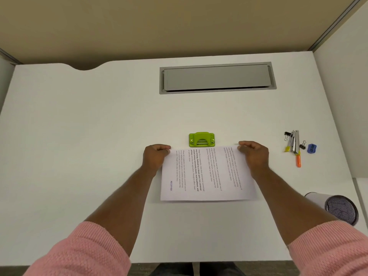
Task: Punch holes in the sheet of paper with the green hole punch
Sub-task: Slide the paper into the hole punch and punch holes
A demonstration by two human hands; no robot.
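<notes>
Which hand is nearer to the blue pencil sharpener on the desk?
The right hand. It holds the far right corner of the paper, with the blue sharpener further to its right. The left hand holds the far left corner, across the sheet.

Office cubicle desk: white desk (79, 136) boxed in by tan partition panels (179, 22) with metal trim, plus a grey flip-lid cable hatch (217, 77) set into the top. Stationery at the right edge backs it up: stapler (294, 142), black binder clips (287, 134), blue sharpener (311, 148), orange and yellow markers (298, 160), mesh pen cup (341, 208) lying on its side. Printed sheet of paper (207, 176) stamped "RECEIVED" and a green hole punch (201, 139) in the middle.
</notes>
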